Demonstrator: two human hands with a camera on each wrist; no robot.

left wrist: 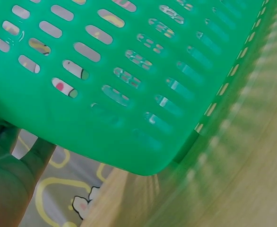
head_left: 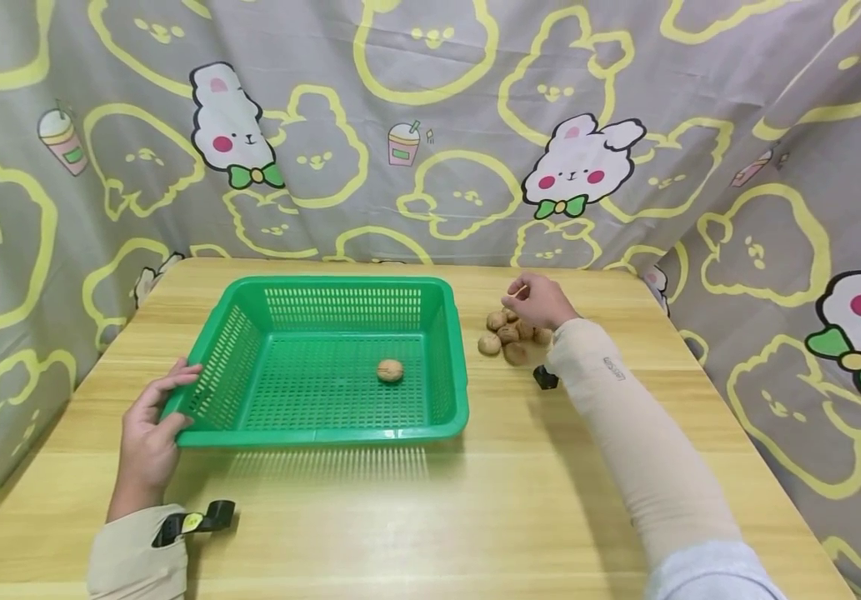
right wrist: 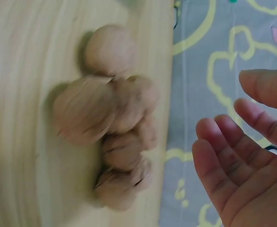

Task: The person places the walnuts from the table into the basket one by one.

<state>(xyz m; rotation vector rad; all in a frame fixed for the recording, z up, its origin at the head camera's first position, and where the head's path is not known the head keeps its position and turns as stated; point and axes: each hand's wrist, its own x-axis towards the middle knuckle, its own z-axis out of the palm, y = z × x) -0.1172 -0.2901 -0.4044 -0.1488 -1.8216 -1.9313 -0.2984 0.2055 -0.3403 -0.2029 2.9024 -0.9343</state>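
Note:
A green plastic basket (head_left: 340, 436) with slotted walls stands on the table, and a single walnut (head_left: 390, 371) lies on its floor. At the basket's left rim my left hand (head_left: 151, 429) holds on, fingers over the edge and thumb near the front corner; the left wrist view shows part of this hand (left wrist: 11, 175) beside the slotted wall. Several walnuts (head_left: 508, 333) sit in a cluster right of the basket. Over the back of that cluster is my right hand (head_left: 543, 302), its fingers loosely bent. In the right wrist view this hand (right wrist: 252, 165) holds nothing, apart from the walnuts (right wrist: 84, 109).
The wooden table (head_left: 370, 525) carries the basket and walnuts. A grey curtain (head_left: 460, 192) with yellow outlines and white rabbits hangs behind and along both sides. Black wrist-worn devices show at the left wrist (head_left: 201, 521) and by the right wrist (head_left: 546, 377).

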